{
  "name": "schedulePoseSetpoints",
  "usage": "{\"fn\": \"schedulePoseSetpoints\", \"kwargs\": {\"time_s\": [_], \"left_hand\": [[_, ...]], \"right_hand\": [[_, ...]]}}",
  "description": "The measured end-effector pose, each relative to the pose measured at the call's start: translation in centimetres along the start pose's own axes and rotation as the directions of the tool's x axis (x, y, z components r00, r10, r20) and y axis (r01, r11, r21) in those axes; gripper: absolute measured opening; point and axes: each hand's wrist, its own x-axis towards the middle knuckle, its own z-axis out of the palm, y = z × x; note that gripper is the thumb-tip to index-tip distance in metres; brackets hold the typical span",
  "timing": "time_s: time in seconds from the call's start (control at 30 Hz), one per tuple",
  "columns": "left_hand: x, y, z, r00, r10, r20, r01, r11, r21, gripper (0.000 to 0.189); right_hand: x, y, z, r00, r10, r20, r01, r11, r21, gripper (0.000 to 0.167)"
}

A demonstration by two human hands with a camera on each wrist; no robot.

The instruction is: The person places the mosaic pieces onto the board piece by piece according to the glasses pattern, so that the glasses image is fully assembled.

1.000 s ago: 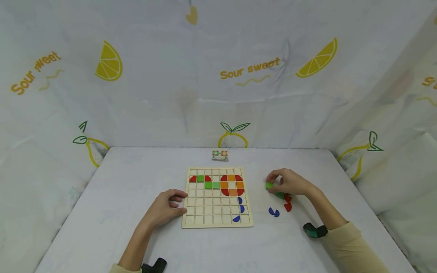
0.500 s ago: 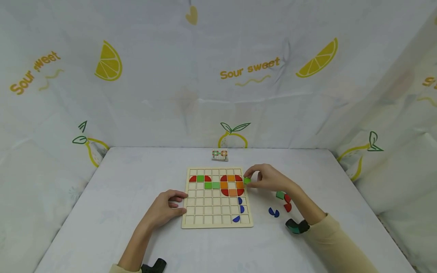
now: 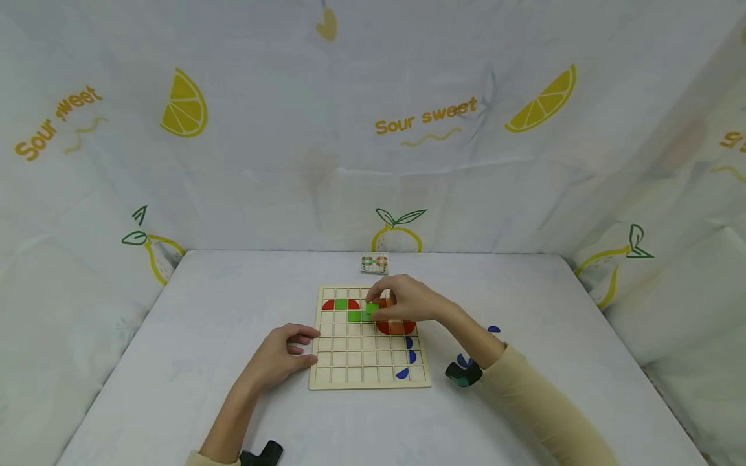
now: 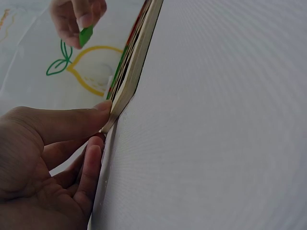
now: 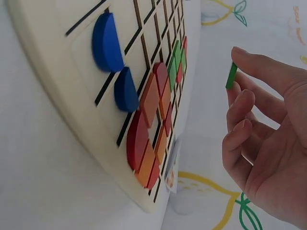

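Fingers of your right hand [image 3: 410, 299] are pinching a thin green square tile [image 3: 372, 308] over the pale, wood-looking grid board [image 3: 355, 358]; your left hand [image 3: 285, 353] just touches its left edge, loosely. That narrow pinch could slip, or your knuckles might bump the rounded red pieces [image 5: 137, 143]. Shoving the board could jog the flat blue half-discs [image 5: 108, 44] too.

A white fabric backdrop [image 3: 262, 162], softly creased, hangs behind the white table [image 3: 175, 362]. A yellow heart [image 3: 327, 25] is printed near its top. Below, a left lemon wedge [image 3: 184, 103] and a right lemon wedge [image 3: 541, 101] flank orange "Sour sweet" lettering [image 3: 427, 116] with a wavy yellow line [image 3: 431, 139] beneath. An outlined lemon [image 3: 397, 229] with green leaves meets the table's far edge, its lower part out of sight.
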Motion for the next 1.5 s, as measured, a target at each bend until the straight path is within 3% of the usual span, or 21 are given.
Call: {"fn": "schedulePoseSetpoints", "kwargs": {"time_s": [0.4,0.7,0.93,1.5], "left_hand": [[0.0,0.0,-0.1,1.0,0.005,0.014,-0.005,1.0,-0.004,0.044],[0.0,-0.4,-0.3,1.0,0.009,0.019,-0.009,1.0,-0.005,0.043],[0.2,-0.3,-0.1,0.999,0.036,0.019,-0.036,0.999,-0.002,0.042],[0.0,-0.2,-0.2,1.0,0.012,0.02,-0.012,1.0,-0.006,0.044]], "right_hand": [[4.7,-2.1,2.4,0.993,-0.089,0.076,0.091,0.995,-0.036,0.026],[7.7,-3.1,4.6,0.993,-0.012,0.117,0.022,0.996,-0.085,0.022],[8.1,-3.0,5.4,0.995,0.025,0.094,-0.009,0.986,-0.167,0.02],[7.6,-3.4,5.2,0.996,0.032,0.077,-0.021,0.989,-0.143,0.013]]}}
